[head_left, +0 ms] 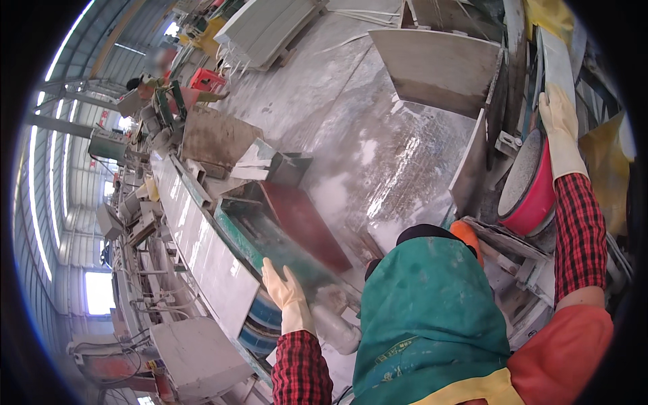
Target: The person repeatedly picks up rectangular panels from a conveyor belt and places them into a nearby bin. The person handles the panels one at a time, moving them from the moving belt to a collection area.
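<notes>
Both my hands wear cream rubber gloves. My left hand (285, 295) is stretched out flat with the thumb apart, by the near end of a long pale slab (196, 226) and above a blue wheel (262, 320). Nothing shows in its fingers. On the right side, my right hand (561, 128) lies with fingers extended along a pale strip (557, 64), which it seems to touch. A round wheel with a red rim (536, 199) and a grey face stands just left of that hand. The palms of both hands are hidden.
A green apron (428, 317) covers my front. Past it, the wet concrete floor (324, 88) has upright boards (439, 67) and a dark red panel (300, 219). A stack of pale slabs (266, 30) stands farther off. Another person (182, 94) is at the far left, near a red stool (208, 80).
</notes>
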A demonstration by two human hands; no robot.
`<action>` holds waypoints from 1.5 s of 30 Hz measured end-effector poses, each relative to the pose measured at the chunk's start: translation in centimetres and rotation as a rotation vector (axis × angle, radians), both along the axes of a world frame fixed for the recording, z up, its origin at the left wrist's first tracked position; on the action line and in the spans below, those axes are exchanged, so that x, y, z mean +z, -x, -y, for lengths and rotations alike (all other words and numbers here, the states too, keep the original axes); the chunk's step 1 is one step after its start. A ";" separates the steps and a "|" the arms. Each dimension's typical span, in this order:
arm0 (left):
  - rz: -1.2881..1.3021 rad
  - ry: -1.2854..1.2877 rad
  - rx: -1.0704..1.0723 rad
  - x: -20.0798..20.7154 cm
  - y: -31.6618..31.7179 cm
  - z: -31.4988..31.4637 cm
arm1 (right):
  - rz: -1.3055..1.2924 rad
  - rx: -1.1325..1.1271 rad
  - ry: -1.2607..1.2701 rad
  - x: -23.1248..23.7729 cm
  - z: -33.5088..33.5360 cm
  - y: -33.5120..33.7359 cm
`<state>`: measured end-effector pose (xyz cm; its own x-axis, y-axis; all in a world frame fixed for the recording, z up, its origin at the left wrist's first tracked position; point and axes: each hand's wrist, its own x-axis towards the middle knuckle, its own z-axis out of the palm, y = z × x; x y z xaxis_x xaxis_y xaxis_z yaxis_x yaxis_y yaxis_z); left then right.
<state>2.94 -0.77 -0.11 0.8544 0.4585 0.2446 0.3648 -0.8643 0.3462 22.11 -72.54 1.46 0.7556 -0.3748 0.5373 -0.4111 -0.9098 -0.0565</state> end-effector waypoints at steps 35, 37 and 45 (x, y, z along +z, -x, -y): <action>0.012 -0.032 0.011 -1.2 0.5 -1.3 | -0.127 -0.060 -0.090 2.7 -5.7 3.2; 0.009 -0.009 0.020 -0.9 0.4 -0.9 | -0.140 -0.068 -0.105 2.8 -5.9 3.5; 0.027 -0.001 0.012 -0.6 0.5 -0.9 | -0.125 -0.054 -0.106 2.2 -5.9 3.9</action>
